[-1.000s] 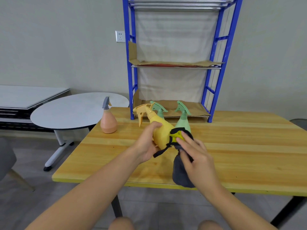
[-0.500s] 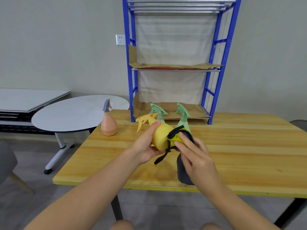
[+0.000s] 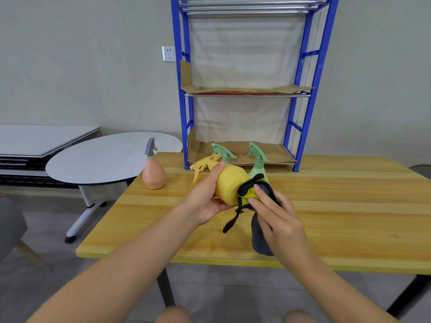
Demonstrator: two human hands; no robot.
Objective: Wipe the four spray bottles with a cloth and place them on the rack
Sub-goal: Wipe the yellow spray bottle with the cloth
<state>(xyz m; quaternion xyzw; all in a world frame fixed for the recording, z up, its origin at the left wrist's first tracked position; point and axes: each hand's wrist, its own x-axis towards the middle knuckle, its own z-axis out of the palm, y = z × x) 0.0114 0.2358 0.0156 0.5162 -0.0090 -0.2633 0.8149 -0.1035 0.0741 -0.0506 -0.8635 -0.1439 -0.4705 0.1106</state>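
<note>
Two hands work above the wooden table (image 3: 326,206): left hand (image 3: 205,201) fingers curl round the tilted yellow spray bottle (image 3: 229,184); right hand (image 3: 277,220) fingers press the dark cloth (image 3: 258,236) against its base, near the blue rack (image 3: 303,113).

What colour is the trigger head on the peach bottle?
Grey-blue, on the peach bottle; the head view shows it clearly.

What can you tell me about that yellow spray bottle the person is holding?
The yellow spray bottle looks like matte plastic, with a round, bulbous body and a paler yellow trigger head. It is lifted off the wooden table and lies tipped on its side, nozzle pointing left. The left hand grips its body, while the right hand presses a dark cloth against its base end.
</note>
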